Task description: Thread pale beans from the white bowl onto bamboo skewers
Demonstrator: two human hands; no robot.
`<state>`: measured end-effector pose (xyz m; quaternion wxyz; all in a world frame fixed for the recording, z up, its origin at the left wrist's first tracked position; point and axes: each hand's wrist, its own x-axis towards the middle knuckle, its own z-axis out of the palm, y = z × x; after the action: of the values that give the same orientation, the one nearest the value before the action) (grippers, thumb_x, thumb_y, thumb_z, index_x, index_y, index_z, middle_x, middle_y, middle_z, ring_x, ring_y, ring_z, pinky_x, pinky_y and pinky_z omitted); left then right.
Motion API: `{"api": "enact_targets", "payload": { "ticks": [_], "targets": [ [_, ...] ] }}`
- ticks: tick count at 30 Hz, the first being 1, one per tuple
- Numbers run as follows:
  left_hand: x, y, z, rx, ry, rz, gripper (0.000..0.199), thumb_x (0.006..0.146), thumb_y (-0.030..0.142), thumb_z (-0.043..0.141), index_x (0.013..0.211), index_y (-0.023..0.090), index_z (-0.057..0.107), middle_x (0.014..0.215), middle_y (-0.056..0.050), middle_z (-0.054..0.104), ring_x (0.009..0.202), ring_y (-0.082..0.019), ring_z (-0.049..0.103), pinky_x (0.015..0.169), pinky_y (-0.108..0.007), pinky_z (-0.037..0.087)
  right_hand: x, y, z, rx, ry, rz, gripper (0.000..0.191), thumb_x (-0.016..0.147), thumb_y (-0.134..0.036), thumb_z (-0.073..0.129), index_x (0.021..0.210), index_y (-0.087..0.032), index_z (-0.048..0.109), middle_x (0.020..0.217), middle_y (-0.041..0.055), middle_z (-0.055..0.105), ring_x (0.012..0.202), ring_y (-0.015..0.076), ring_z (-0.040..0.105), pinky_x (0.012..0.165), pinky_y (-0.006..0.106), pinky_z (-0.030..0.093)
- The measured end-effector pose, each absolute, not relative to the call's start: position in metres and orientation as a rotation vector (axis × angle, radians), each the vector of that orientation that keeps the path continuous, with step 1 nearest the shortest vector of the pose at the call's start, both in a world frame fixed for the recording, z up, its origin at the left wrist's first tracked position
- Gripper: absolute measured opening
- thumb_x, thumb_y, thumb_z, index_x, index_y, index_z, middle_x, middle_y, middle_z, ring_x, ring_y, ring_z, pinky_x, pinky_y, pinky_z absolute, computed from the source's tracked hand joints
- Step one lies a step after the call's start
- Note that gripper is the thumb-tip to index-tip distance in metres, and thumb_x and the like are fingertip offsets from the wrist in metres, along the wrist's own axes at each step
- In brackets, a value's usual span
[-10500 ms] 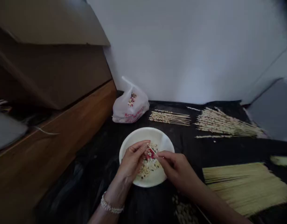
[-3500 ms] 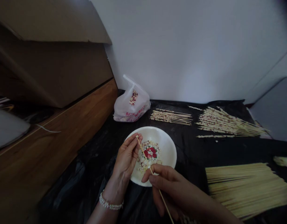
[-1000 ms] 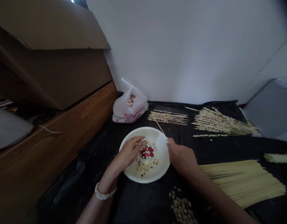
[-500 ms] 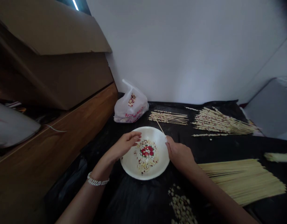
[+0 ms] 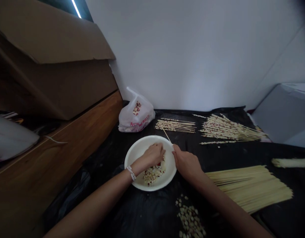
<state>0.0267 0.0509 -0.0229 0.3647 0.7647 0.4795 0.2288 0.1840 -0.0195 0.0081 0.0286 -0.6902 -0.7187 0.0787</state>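
Observation:
My left hand [image 5: 153, 154] is inside the white bowl [image 5: 130, 165], its fingers curled together at the small cut pieces [image 5: 152, 175], which are pale with dark red skin. What its fingertips hold, if anything, is hidden. At the bowl's right rim my right hand [image 5: 185, 162] is closed on a thin wooden skewer [image 5: 167, 135], which sticks up and leans to the left. A small pale piece seems to sit on the skewer near the fingers. Part of a red pattern on the bowl's bottom shows beside my left fingers.
Behind the bowl stands a plastic bag [image 5: 136, 115] of pieces. Filled skewers [image 5: 175, 125] lie beside it, with a larger pile [image 5: 219, 129] farther right. Bare skewers [image 5: 251, 188] spread out at the right. Loose pieces [image 5: 190, 218] lie in front on black plastic sheeting [image 5: 112, 211].
My left hand has moved right and down from above the bowl's left side into it, and its fingers have curled in. My right hand still holds the skewer at the rim.

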Motion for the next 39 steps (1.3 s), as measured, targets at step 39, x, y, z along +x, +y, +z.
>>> {"api": "enact_targets", "payload": {
  "ticks": [39],
  "targets": [
    [0.014, 0.040, 0.003, 0.610, 0.734, 0.598, 0.033, 0.091, 0.033, 0.056, 0.064, 0.017, 0.045, 0.053, 0.007, 0.033, 0.040, -0.004, 0.022, 0.035, -0.016, 0.015, 0.204, -0.004, -0.019, -1.920, -1.816, 0.428, 0.035, 0.096, -0.028, 0.042, 0.127, -0.020, 0.057, 0.075, 0.0055, 0.074, 0.073, 0.0258, 0.070, 0.065, 0.029, 0.042]
  ]
}}
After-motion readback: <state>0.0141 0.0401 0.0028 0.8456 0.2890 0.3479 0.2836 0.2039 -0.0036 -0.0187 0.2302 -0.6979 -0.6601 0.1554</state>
